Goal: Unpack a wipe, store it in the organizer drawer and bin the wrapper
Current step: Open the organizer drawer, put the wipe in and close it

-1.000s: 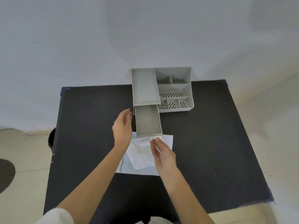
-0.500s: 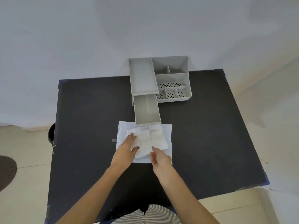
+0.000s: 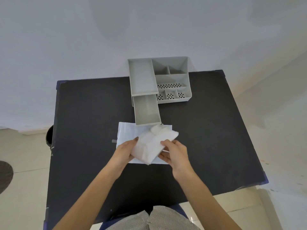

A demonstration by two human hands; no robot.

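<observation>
A matte black tabletop (image 3: 83,130) with a fine, felt-like surface and blue-taped corners carries a pale grey plastic organizer (image 3: 172,80) at its far edge, against a plain white wall. The organizer is boxy, with a long flat tray on its left, divided square and oblong compartments on its right, and several floors pierced by rows of small oval holes. From under the left tray a shallow rectangular drawer (image 3: 147,112) stands pulled out toward the near side, smooth-walled and with nothing visible inside. Just near of the drawer's front lies a flat, thin, bluish-white sheet (image 3: 124,131), squared at its corners. Above that sheet both hands hold the wipe (image 3: 152,143): a soft, white, cloth-like piece, folded into a thick rumpled wedge, with creases and a bunched lump at its far end close to the drawer's front. The left hand (image 3: 124,151) has its fingers closed on the wipe's left edge, thumb on top; the right hand (image 3: 176,153) pinches the wipe's right near edge between thumb and fingers. A dark round bin (image 3: 49,136) shows partly on the floor past the tabletop's left edge.
</observation>
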